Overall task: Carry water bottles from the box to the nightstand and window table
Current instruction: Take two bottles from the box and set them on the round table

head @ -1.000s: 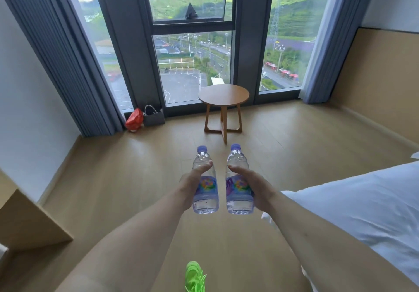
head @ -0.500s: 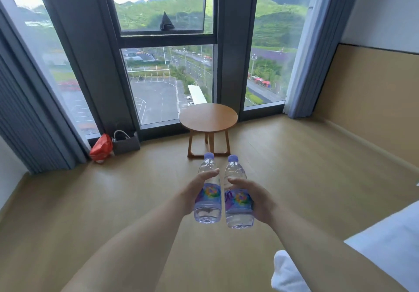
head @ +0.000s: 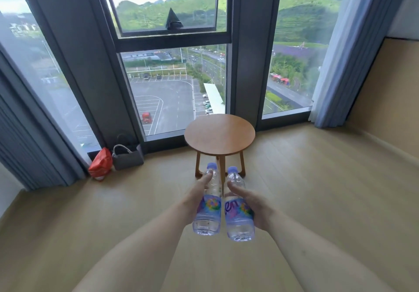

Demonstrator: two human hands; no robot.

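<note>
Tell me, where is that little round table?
The round table stands centre frame against the window, just beyond the two bottles, right of the grey bag.

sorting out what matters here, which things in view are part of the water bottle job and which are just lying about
Part of the job:
- left bottle, held by the left hand
- right bottle, held by the right hand
- round table by the window, nothing on it

Just lying about:
- red bag on the floor
- grey bag beside it
- curtains
</note>
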